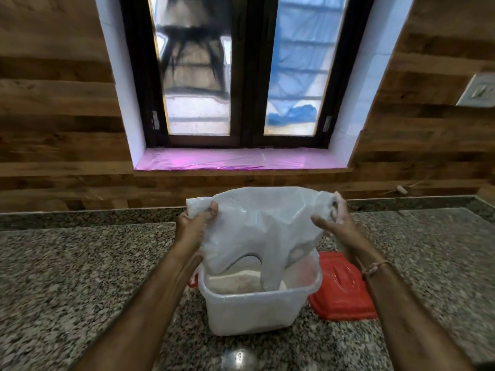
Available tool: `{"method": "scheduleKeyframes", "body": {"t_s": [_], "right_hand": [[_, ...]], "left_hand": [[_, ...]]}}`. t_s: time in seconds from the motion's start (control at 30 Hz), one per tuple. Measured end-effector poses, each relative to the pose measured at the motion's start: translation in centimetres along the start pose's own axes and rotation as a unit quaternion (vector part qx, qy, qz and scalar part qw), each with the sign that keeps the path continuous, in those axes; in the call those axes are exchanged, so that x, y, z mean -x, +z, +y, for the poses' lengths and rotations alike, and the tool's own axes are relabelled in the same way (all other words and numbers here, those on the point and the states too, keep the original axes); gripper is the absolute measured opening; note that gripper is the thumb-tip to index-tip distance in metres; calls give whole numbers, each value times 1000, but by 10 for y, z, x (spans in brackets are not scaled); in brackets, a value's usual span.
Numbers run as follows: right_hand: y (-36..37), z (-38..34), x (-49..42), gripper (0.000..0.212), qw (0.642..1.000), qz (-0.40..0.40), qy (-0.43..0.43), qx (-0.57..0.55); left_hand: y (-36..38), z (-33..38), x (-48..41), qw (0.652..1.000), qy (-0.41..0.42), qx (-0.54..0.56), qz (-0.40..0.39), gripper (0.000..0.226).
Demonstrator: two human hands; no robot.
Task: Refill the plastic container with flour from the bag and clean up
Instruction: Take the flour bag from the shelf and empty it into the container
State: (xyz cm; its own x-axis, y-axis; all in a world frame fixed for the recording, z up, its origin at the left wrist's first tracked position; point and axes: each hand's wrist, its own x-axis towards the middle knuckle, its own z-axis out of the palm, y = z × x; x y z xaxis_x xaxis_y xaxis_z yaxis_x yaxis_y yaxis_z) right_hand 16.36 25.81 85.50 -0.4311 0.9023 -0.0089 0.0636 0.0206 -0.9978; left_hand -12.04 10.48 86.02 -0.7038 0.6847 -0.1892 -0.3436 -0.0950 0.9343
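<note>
A translucent white plastic bag hangs upside down over a clear plastic container on the granite counter. My left hand grips the bag's left corner. My right hand holds its right corner, thumb apart in front and fingers behind the plastic. The bag's mouth droops into the container, where pale flour lies. The bag looks nearly flat and empty.
A red lid lies on the counter right of the container, touching it. The granite counter runs to a wood-panelled wall with a window and pink sill. A wall switch is at the far right.
</note>
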Motion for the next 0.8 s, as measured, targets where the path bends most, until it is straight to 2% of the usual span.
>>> {"method": "scheduleKeyframes", "body": {"t_s": [0.07,0.1,0.17,0.23,0.3,0.37,0.43,0.47,0.5,0.53,0.6,0.63,0.67,0.8], "right_hand": [[3,14,1,101,999,-16,14,-45],[8,21,3,87,998,-14,14,-59],[24,27,3,53,997,26,-17,-66],[24,27,-7,33,995,67,-50,-61],[23,30,-17,26,990,102,-90,17],[30,32,-21,21,963,169,-131,161],[26,34,-25,18,917,229,-182,271],[23,36,-28,18,903,239,-205,294],[22,38,-32,17,904,230,-211,291],[17,41,-36,16,926,199,-203,248],[8,38,-41,16,989,67,-131,18],[3,37,-42,19,992,9,-82,-91],[-1,35,-43,23,986,-25,-54,-153],[-11,25,-49,22,984,-58,-79,-149]], "left_hand": [[1,0,-5,1000,-6,3,6,28],[2,2,-5,1000,-11,2,6,34],[-2,4,-6,1000,-17,-2,4,40],[0,4,-6,999,-14,-15,26,46],[-1,6,-9,998,-6,-26,49,56],[-9,9,-11,997,1,-63,39,45],[-8,9,-10,991,24,-120,54,30],[-7,9,-8,986,47,-144,69,24],[-6,7,-6,979,77,-167,84,20],[-5,6,-3,974,97,-181,99,17],[-4,3,1,974,113,-160,118,14],[-4,3,3,978,105,-138,114,12],[-4,4,5,982,98,-127,102,10],[-5,5,10,985,97,-113,88,7]]}}
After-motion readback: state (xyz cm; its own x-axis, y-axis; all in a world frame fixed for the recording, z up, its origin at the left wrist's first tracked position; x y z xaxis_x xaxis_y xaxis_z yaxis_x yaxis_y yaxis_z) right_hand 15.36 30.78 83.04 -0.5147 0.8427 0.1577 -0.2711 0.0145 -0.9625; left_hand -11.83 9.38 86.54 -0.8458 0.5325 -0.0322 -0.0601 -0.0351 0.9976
